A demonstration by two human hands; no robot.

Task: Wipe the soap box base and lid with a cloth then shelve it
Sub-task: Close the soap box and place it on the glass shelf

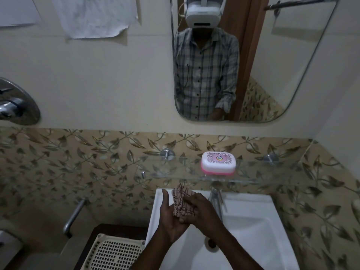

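The soap box (218, 163), a white patterned lid closed over a pink base, stands on the glass shelf (175, 173) below the mirror. Lower down, over the white sink (253, 230), both hands hold a folded cloth (182, 201) with dark red stripes. My left hand (168, 217) lies palm up under the cloth, thumb raised. My right hand (198, 209) presses on the cloth from above. Both hands are well below the shelf and apart from the soap box.
A chrome tap (216, 199) rises behind the sink, right of my hands. A cream perforated basket (115, 252) sits lower left. A chrome grab bar (75, 217) and a shower mixer (15, 102) are on the left wall. The mirror (253, 55) reflects a person in a checked shirt.
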